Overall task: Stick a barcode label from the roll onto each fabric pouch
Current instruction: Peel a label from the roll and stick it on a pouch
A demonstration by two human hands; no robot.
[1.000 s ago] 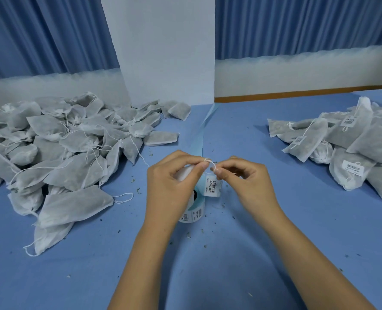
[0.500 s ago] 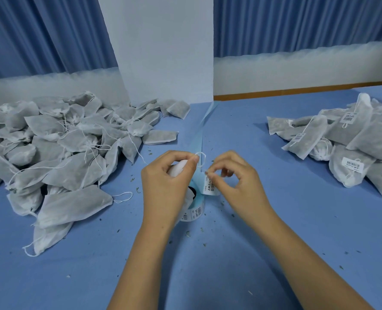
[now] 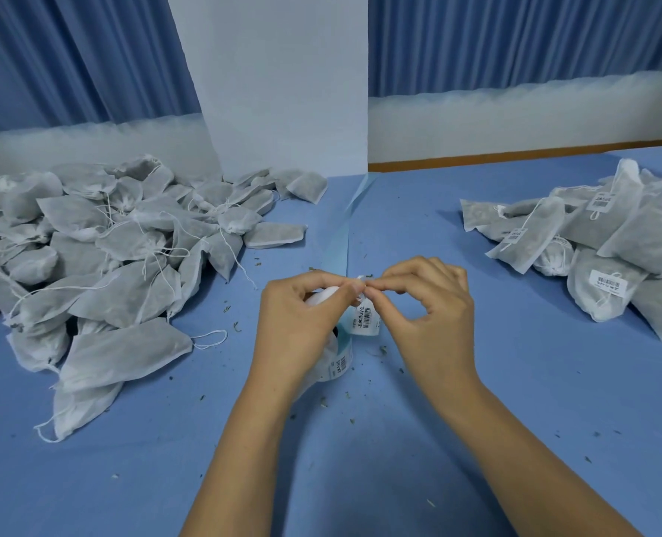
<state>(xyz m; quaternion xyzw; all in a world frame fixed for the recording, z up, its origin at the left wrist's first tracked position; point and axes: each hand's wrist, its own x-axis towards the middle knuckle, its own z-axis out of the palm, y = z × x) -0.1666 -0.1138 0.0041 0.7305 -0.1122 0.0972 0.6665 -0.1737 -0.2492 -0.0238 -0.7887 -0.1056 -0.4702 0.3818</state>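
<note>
Our left hand [image 3: 294, 325] gripped a white pouch [image 3: 321, 295]; our right hand [image 3: 434, 315] pinched a barcode label [image 3: 366, 322], its print too small to read.

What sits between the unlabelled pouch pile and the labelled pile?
Head view: the left hand and right hand pinching a barcode label by the roll, plus the backing strip.

Matt nonwoven-cloth pouches [image 3: 128, 350], glossy paper label roll [image 3: 337, 366], matt blue tablecloth [image 3: 515, 381].
</note>
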